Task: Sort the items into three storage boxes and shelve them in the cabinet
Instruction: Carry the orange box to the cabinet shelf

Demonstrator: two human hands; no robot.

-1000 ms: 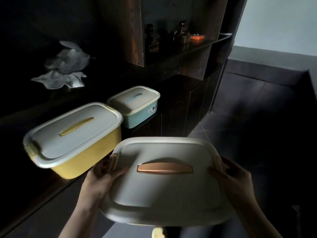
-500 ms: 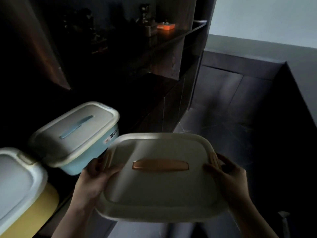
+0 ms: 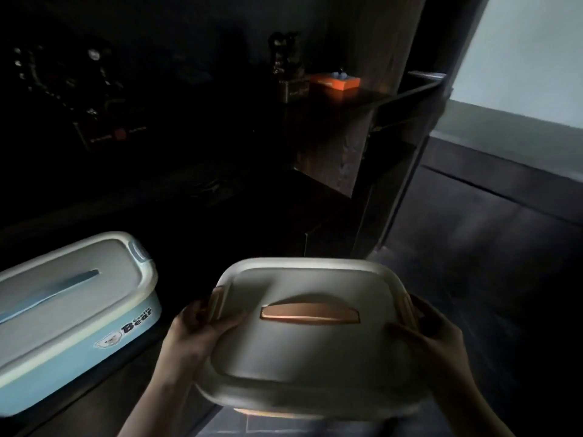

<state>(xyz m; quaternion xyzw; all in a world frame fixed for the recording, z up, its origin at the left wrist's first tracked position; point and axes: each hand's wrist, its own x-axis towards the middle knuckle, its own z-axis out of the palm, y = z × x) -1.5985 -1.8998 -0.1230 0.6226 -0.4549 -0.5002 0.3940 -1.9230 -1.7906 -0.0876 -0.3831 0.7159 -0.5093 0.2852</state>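
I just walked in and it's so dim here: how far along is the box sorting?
Looks well along. The blue box is lidded and already rests on the dark cabinet ledge. In hand: the left hand and right hand grip the ends of a lidded box with an orange handle, held off the ledge. Left: setting it down beside the blue one. No third box is in view now.

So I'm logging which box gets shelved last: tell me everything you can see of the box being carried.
The box has a cream plastic lid, closed, with an orange-brown handle lying flat in its recess and a latch at each end. Only an orange sliver of its body shows beneath. It is held about level, clear of the cabinet, the left hand and right hand gripping its ends.
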